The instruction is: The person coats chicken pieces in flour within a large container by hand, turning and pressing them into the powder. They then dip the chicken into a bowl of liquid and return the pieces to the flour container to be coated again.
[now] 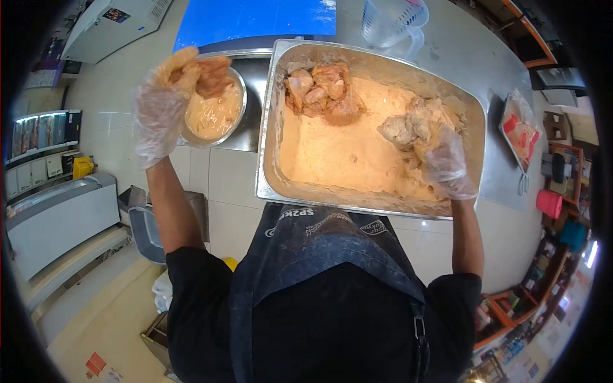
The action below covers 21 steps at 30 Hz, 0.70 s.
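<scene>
My left hand (163, 115), in a clear plastic glove with coated fingers, is closed on a piece of raw, reddish-brown marinated chicken (214, 78). It holds the piece above a metal bowl (243, 105) of pale, wet batter (212, 118). My right hand (449, 165), also gloved, is down in the right side of a deep metal pan (260, 172). It touches flour-coated chicken pieces (408, 129); flour and chicken hide its fingertips. Uncoated marinated chicken (325, 92) lies in the pan's far left corner, on orange-tinted flour (345, 150).
Behind the pan are a blue board (255, 19) and a clear measuring jug (393, 25) on the steel table (472, 76). A tray with a red-and-white packet (520, 137) lies at the right. A grey bin (147, 233) stands on the floor at left.
</scene>
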### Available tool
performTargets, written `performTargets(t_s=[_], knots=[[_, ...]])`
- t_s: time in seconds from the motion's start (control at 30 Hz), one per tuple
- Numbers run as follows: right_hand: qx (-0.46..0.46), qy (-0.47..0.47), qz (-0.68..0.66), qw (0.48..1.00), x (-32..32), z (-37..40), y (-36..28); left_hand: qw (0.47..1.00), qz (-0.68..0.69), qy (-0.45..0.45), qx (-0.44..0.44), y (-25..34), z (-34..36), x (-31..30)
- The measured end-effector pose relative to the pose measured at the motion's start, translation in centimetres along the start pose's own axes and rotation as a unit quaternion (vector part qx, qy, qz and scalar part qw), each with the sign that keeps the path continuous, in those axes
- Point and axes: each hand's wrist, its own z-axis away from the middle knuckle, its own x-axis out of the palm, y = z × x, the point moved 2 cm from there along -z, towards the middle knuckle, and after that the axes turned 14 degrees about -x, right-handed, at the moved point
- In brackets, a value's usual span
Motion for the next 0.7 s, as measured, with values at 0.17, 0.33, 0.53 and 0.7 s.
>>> performTargets(t_s=[0.17,0.33,0.53,0.7], knots=[[-0.184,0.167,-0.277,0.928,-5.5,-1.9,-0.8,0.975,0.002,-0.222,-0.001,6.5,3.1,5.4],[-0.247,0.089,-0.210,0.942,-7.4,-3.9,0.6,0.953,-0.123,-0.243,0.131,3.5,6.8,14.0],[-0.363,-0.057,-0.132,0.921,1.7,-19.0,-13.5,0.950,-0.155,-0.220,0.155,-1.7,10.7,15.5],[-0.434,-0.141,-0.050,0.889,9.4,-24.0,-25.4,0.946,-0.134,-0.252,0.152,-3.3,12.5,16.3]])
